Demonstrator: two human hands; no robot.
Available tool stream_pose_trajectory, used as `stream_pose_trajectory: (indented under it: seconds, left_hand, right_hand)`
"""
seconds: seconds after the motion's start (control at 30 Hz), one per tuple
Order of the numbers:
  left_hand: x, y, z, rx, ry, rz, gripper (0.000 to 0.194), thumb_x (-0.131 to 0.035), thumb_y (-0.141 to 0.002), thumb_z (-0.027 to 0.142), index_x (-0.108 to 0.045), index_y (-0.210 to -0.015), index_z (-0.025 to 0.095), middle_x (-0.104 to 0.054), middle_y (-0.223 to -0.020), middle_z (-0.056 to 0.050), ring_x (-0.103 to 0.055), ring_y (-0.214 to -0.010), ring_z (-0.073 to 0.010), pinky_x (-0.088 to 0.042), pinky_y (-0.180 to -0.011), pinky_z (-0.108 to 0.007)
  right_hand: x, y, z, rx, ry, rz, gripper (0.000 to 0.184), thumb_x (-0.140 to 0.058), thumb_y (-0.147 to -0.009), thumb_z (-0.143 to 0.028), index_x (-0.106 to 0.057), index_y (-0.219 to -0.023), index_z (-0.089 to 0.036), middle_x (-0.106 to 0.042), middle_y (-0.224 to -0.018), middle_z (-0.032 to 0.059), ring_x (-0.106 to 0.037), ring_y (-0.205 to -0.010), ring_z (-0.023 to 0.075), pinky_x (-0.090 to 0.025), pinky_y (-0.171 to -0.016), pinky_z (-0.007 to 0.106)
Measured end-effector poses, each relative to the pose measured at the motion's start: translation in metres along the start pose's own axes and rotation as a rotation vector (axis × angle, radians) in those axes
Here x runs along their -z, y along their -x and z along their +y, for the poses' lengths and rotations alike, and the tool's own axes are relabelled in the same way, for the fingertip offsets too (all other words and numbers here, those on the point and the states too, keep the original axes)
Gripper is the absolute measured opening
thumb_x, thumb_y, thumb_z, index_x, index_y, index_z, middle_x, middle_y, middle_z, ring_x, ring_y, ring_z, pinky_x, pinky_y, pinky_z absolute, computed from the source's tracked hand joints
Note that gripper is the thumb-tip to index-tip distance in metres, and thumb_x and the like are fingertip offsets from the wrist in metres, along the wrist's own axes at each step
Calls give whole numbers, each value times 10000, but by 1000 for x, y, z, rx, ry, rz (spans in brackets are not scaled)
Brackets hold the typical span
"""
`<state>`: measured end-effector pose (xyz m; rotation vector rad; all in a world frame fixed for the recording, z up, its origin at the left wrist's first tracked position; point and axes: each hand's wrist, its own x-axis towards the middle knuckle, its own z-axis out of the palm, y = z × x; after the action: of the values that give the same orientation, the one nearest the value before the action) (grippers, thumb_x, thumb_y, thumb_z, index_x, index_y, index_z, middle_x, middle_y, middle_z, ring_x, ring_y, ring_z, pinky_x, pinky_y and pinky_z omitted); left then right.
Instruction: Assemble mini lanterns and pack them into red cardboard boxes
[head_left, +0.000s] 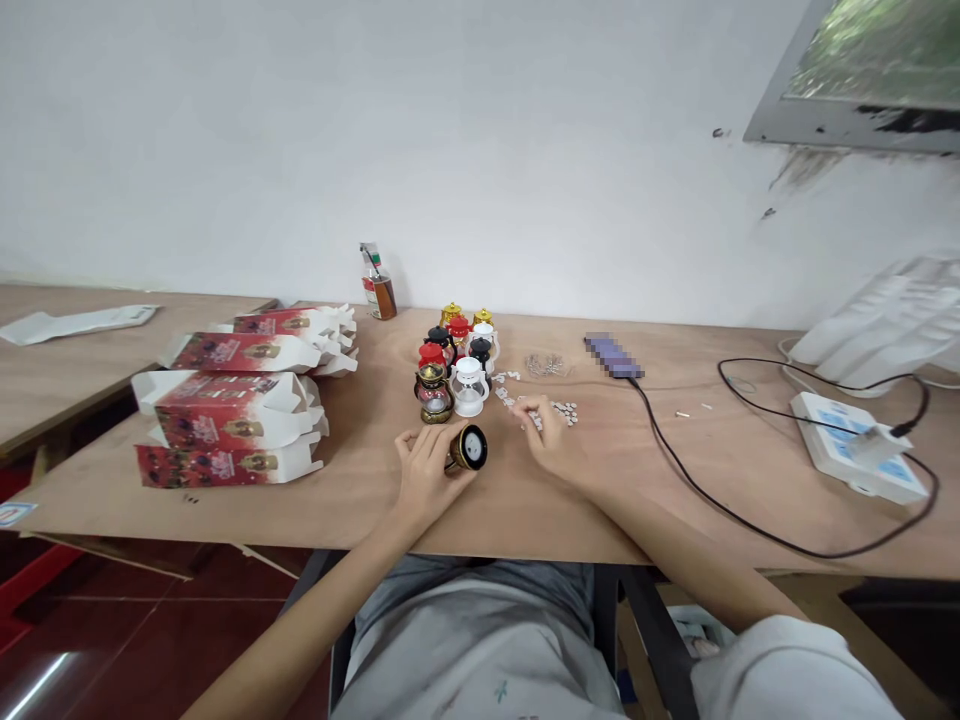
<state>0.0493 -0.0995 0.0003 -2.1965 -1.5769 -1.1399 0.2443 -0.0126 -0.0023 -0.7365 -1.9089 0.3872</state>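
Observation:
My left hand [431, 468] is wrapped round a small black-and-gold lantern [472, 447], tipped on its side so that its round base with a pale disc in the middle faces me. My right hand [551, 437] hovers at a scatter of small white pieces [568, 411], thumb and forefinger drawn together; anything between the fingertips is too small to make out. Just beyond my left hand stand several miniature lanterns, among them a bronze lantern [435, 395], a white lantern [470, 388] and a red lantern [432, 354].
Printed red-and-white boxes [225, 425] lie at left. Small clear or metallic bits [546, 365] lie behind the white pieces. A phone [615, 357] trails a black cable [675, 475] to a power strip [862, 450] at right. A bottle [379, 285] stands by the wall.

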Motion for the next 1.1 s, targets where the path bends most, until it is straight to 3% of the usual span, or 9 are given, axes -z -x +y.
stream_pose_trajectory:
  seconds: [0.07, 0.17, 0.33, 0.5, 0.6, 0.67, 0.8, 0.93, 1.1]
  left_hand:
    - [0, 0, 0, -5, 9, 9, 389, -612, -751, 227, -544, -1131, 187, -684, -1020, -87, -600, -936, -241, -279, -856, -366]
    - [-1, 0, -1, -38, 28, 16, 395, -607, -753, 225, -534, -1140, 188, -680, -1030, -82, -602, -935, -236, -288, -867, -369]
    - [-4, 2, -5, -2, 78, -10, 434, -611, -760, 253, -519, -1179, 189, -655, -1065, -90, -582, -989, -244, -335, -868, -362]
    - [-4, 2, -6, 84, 121, -95, 526, -617, -754, 229, -465, -1257, 226, -589, -1181, -88, -534, -1101, -250, -370, -889, -364]
    - [-4, 1, -5, 113, 141, -101, 566, -604, -743, 202, -432, -1281, 230, -568, -1195, -87, -524, -1112, -248, -386, -891, -363]
    - [-5, 1, -4, 127, 135, -83, 589, -600, -735, 207, -407, -1292, 202, -565, -1180, -100, -522, -1100, -256, -394, -879, -367]
    - [-7, 2, -4, 160, 55, -48, 564, -584, -751, 236, -402, -1280, 163, -556, -1159, -128, -509, -1088, -272, -381, -869, -390]
    - [-5, 2, -3, 163, -59, -64, 493, -574, -781, 256, -444, -1249, 172, -557, -1160, -134, -506, -1076, -275, -352, -856, -403]
    - [-7, 4, -2, 70, -207, -43, 452, -538, -778, 142, -505, -1228, 171, -584, -1130, -134, -508, -1041, -276, -326, -832, -408]
  right_hand:
    - [1, -22, 19, -117, 108, 0, 144, -457, -901, -304, -554, -859, -206, -648, -868, 53, -596, -821, 171, -449, -774, 305]
    - [-3, -57, 44, -308, 245, -167, 144, -484, -871, -248, -609, -847, -181, -674, -867, 73, -607, -848, 185, -439, -796, 300]
    - [-13, -85, 57, -396, 293, -227, 97, -616, -770, -190, -668, -836, -143, -706, -830, 120, -637, -872, 239, -432, -805, 300]
    - [-14, -76, 33, -371, 257, -167, 241, -521, -814, -183, -635, -1024, -152, -691, -1023, 110, -627, -913, 202, -443, -822, 308]
    - [-10, -55, 1, -296, 36, -75, 160, -534, -815, -259, -644, -896, -175, -697, -880, 48, -611, -750, 151, -458, -703, 270]
    - [-9, -37, -21, -299, -74, -82, 148, -575, -793, -310, -648, -814, -184, -685, -783, 24, -580, -665, 132, -444, -643, 257]
    - [-12, -11, -48, -415, -230, -220, 111, -619, -737, -275, -665, -720, -176, -674, -675, 10, -552, -596, 117, -420, -589, 245]
    - [-20, -7, -53, -562, -402, -306, 94, -655, -687, -245, -697, -696, -162, -678, -641, 11, -540, -574, 107, -417, -592, 247]
    - [-15, -12, -56, -938, -691, -350, 88, -679, -675, -205, -700, -639, -128, -660, -587, 20, -512, -502, 70, -423, -565, 222]
